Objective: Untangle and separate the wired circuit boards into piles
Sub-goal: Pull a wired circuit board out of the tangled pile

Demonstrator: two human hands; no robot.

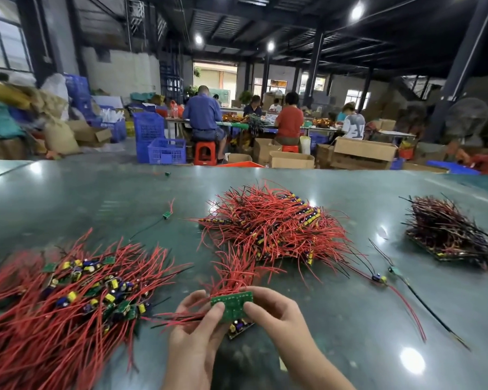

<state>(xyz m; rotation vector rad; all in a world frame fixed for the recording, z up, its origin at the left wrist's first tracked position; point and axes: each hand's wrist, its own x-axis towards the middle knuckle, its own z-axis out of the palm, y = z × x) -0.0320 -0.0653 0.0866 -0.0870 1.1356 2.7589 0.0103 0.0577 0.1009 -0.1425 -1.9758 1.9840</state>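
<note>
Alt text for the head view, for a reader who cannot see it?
Both hands, left hand and right hand, pinch a green circuit board trailing red wires above a table. Three wired-board piles surround it.

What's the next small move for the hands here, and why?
Probably draw the green circuit board toward the body to slide its red wires free. Both the left hand and right hand pinch it, and its wires run up toward the tangled red-wired heap of boards at the centre of the grey-green table.
</note>
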